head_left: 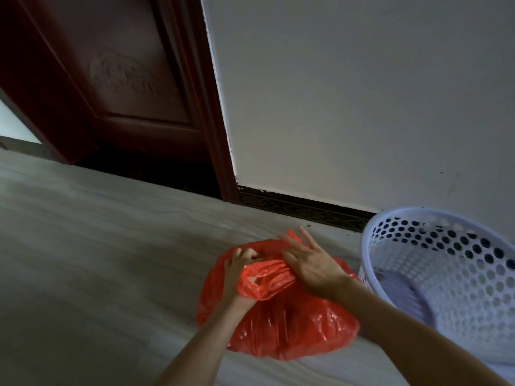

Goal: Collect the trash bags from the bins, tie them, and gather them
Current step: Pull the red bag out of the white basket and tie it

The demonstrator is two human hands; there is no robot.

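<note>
2 hands (242, 270) (312, 263) on 1 red bag (281, 324), beside 1 bin (446, 263)

red trash bag (281, 327) on floor — left hand (237, 270) grips top | right hand (312, 263) pinches handle — white bin (446, 263) beside

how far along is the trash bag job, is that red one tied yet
Done: the red bag is out of the white perforated bin and sits on the floor beside it. In hand: the left hand grips one handle while the right hand holds the other, crossing them at the top; no finished knot shows. Left: finishing the tie and gathering it with other bags, none in view here.
</note>
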